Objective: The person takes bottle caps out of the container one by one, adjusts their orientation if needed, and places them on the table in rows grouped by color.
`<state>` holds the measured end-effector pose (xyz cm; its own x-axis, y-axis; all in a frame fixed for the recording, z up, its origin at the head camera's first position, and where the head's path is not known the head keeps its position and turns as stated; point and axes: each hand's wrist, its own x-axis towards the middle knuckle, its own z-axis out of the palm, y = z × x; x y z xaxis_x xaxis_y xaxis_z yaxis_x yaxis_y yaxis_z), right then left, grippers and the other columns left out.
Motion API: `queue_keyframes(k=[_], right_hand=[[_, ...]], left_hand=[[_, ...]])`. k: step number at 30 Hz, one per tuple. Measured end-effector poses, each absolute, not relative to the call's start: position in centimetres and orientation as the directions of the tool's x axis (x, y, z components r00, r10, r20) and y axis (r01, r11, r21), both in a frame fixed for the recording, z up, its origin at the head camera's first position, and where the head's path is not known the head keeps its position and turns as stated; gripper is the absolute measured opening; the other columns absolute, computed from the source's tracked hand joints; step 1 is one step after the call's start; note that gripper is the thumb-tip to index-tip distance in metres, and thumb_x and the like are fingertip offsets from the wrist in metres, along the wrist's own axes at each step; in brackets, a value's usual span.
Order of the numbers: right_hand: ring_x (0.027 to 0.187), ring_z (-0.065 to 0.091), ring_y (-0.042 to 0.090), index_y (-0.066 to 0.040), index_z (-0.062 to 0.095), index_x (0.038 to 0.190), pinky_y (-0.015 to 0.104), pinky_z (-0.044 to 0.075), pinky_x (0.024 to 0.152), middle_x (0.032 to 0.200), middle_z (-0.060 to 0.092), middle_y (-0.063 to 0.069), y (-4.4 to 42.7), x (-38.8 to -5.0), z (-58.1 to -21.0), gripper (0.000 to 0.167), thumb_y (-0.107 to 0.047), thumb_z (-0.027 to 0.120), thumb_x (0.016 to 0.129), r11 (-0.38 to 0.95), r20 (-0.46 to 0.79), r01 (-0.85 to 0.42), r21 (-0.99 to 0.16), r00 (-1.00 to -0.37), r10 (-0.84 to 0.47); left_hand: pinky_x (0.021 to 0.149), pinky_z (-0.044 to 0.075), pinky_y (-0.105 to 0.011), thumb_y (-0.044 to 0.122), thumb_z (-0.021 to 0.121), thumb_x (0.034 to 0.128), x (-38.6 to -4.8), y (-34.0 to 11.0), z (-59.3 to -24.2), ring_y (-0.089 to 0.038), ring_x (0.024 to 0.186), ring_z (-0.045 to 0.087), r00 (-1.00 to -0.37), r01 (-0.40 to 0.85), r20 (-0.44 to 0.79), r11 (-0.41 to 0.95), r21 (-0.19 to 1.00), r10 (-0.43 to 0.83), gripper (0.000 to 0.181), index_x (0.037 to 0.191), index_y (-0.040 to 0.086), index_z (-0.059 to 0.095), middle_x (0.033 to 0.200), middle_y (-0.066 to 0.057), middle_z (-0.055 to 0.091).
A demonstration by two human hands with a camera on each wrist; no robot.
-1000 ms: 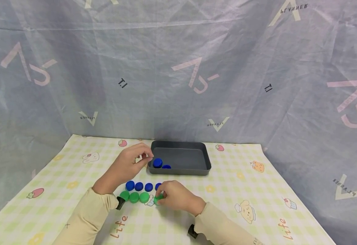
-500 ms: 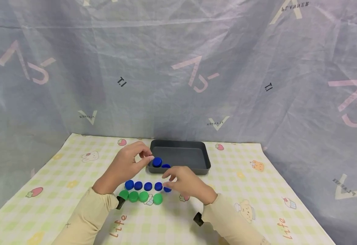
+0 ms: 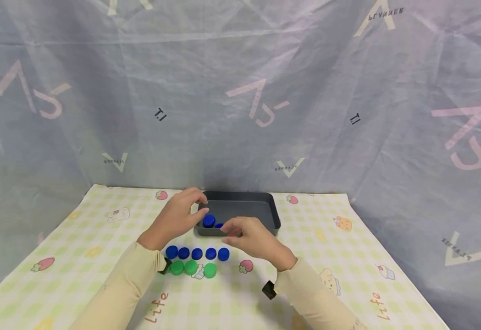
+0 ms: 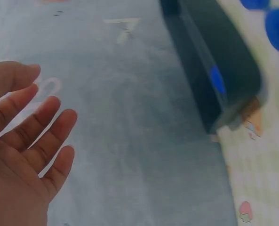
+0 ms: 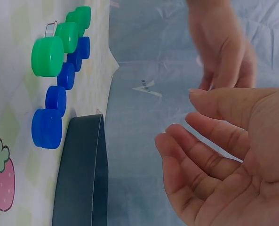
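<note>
Several blue bottle caps (image 3: 196, 254) stand in a row on the tablecloth. Green bottle caps (image 3: 190, 267) line up on the near side of them, with a gap before the rightmost green cap (image 3: 210, 270). Behind both rows is a dark grey tray (image 3: 240, 208). One blue cap (image 3: 209, 221) lies in its near left corner, and a second blue cap (image 3: 219, 226) is partly hidden by the front wall. My left hand (image 3: 181, 213) hovers at the tray's left end, thumb and fingers apart, holding nothing. My right hand (image 3: 250, 236) hangs empty over the tray's front edge, fingers loosely bent.
A checked tablecloth (image 3: 347, 275) with printed cartoons covers the table. Behind the tray hangs a grey curtain (image 3: 240, 137) with printed letters. A small black piece (image 3: 269, 289) sits below the right sleeve, and the left sleeve (image 3: 133, 275) comes close to the caps' left end.
My right hand has left the rightmost green cap and risen towards the tray, uncovering the right end of the blue row. My left thumb and fingers have spread apart.
</note>
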<state>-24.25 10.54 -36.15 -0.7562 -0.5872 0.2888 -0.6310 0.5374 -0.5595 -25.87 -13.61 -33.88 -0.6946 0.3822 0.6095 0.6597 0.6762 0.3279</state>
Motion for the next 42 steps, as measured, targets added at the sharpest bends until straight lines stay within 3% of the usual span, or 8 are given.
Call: queue_keyframes(k=[5,9,19,26,30,35,38,42], right_hand=[[0.091,0.066,0.006,-0.018,0.072,0.11,0.024,0.053,0.077,0.105,0.07,-0.007,10.5,-24.1,-36.2,0.018,-0.022,0.073,0.093,0.534,0.272,-0.617,-0.578,-0.763,-0.586],[0.091,0.065,0.006,-0.019,0.072,0.11,0.025,0.053,0.078,0.105,0.07,-0.007,10.6,-24.2,-36.1,0.018,-0.022,0.073,0.093,0.534,0.274,-0.618,-0.577,-0.763,-0.586],[0.093,0.066,0.008,-0.02,0.07,0.111,0.027,0.053,0.078,0.106,0.07,-0.007,11.3,-24.6,-36.0,0.019,-0.025,0.072,0.093,0.532,0.295,-0.616,-0.581,-0.768,-0.568],[0.093,0.065,0.008,-0.022,0.07,0.112,0.028,0.053,0.079,0.108,0.07,-0.001,11.5,-24.9,-36.1,0.019,-0.029,0.071,0.094,0.526,0.286,-0.597,-0.606,-0.78,-0.556],[0.093,0.065,0.008,-0.022,0.07,0.112,0.028,0.053,0.08,0.109,0.071,0.0,11.5,-25.0,-36.2,0.019,-0.029,0.071,0.094,0.528,0.286,-0.603,-0.599,-0.776,-0.562],[0.093,0.064,0.006,-0.022,0.069,0.112,0.028,0.053,0.081,0.106,0.069,-0.007,11.4,-25.0,-36.3,0.019,-0.028,0.071,0.094,0.533,0.27,-0.597,-0.6,-0.778,-0.568],[0.093,0.064,0.006,-0.022,0.069,0.112,0.027,0.053,0.081,0.104,0.068,-0.01,11.4,-24.9,-36.4,0.019,-0.027,0.071,0.094,0.534,0.26,-0.59,-0.605,-0.781,-0.568],[0.092,0.064,0.006,-0.022,0.069,0.111,0.027,0.053,0.08,0.103,0.068,-0.01,11.4,-24.8,-36.4,0.018,-0.027,0.071,0.094,0.534,0.258,-0.588,-0.608,-0.782,-0.567]], left_hand=[[0.088,0.05,-0.043,0.019,0.072,0.0926,-29.2,-13.1,-33.5,-0.021,0.099,0.058,-0.806,0.58,0.435,0.682,0.445,0.402,0.018,0.108,0.013,0.065,0.108,-0.002,0.062],[0.093,0.048,-0.045,0.022,0.071,0.0936,-31.4,-12.2,-32.5,-0.028,0.106,0.058,-0.855,0.518,0.308,0.709,0.479,0.416,0.024,0.114,0.012,0.064,0.112,-0.006,0.062],[0.089,0.052,-0.041,0.024,0.076,0.0884,-35.5,-10.5,-33.4,-0.022,0.095,0.061,-0.878,0.479,0.14,0.831,0.284,0.458,0.028,0.11,0.009,0.067,0.111,-0.011,0.066],[0.083,0.053,-0.04,0.031,0.077,0.0846,-36.6,-10.2,-35.3,-0.02,0.086,0.063,-0.903,0.429,-0.006,0.903,0.011,0.429,0.031,0.109,0.013,0.069,0.099,-0.003,0.066],[0.084,0.053,-0.042,0.028,0.076,0.0842,-36.7,-10.0,-36.3,-0.022,0.086,0.064,-0.909,0.415,-0.046,0.91,-0.009,0.414,0.031,0.11,0.011,0.069,0.098,-0.003,0.068],[0.087,0.047,-0.049,0.013,0.071,0.0826,-36.4,-9.8,-37.9,-0.019,0.076,0.059,-0.905,0.424,-0.052,0.905,-0.04,0.422,0.01,0.09,0.016,0.065,0.084,0.003,0.065],[0.089,0.041,-0.052,0.007,0.069,0.0838,-36.3,-9.6,-38.7,-0.017,0.072,0.055,-0.899,0.439,-0.042,0.896,-0.065,0.437,0.013,0.084,0.018,0.062,0.078,0.004,0.063],[0.091,0.041,-0.052,0.006,0.072,0.0851,-36.2,-9.2,-39.6,-0.017,0.072,0.056,-0.899,0.438,-0.016,0.894,-0.092,0.438,0.014,0.087,0.018,0.066,0.078,0.003,0.065]])
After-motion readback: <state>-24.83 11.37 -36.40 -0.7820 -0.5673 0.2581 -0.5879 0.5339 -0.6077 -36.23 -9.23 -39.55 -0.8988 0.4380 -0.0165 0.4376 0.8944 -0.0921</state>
